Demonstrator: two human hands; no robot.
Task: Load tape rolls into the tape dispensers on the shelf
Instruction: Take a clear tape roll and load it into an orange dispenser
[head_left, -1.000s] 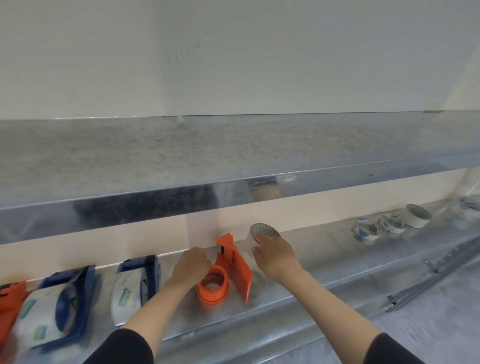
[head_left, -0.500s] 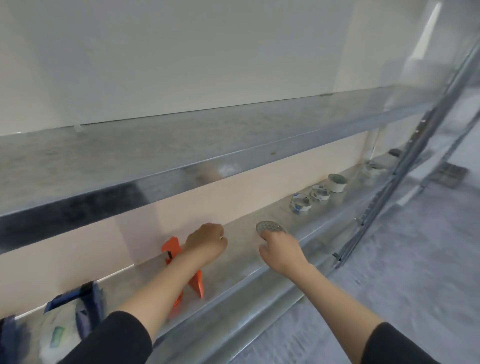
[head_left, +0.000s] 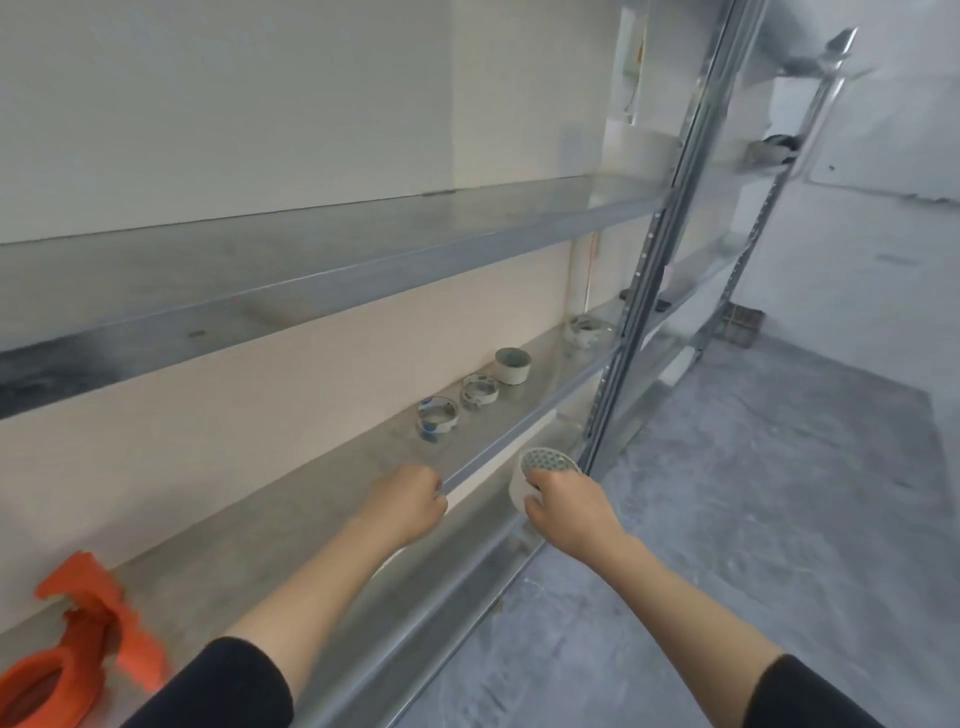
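My right hand (head_left: 566, 506) grips a white tape roll (head_left: 540, 470) with a honeycomb-patterned top, held just in front of the metal shelf (head_left: 291, 514) edge. Over the shelf, near that edge, my left hand (head_left: 410, 499) is curled into a loose fist with nothing visible in it. An empty orange tape dispenser (head_left: 78, 639) lies on the shelf at the far left, behind my left arm. Further right on the shelf sit three tape rolls: a blue-and-white roll (head_left: 437, 414), a second printed roll (head_left: 480, 389) and a taller white roll (head_left: 512, 365).
Another roll (head_left: 587, 330) lies at the shelf's far end by the upright metal post (head_left: 649, 270). An upper shelf (head_left: 311, 260) overhangs the working shelf. Grey concrete floor (head_left: 753, 493) spreads to the right, and a second shelving rack stands beyond.
The view has swung right along the shelf. Both hands left the orange dispenser and moved right; the right hand still carries the patterned roll. The blue dispensers have dropped out of view.
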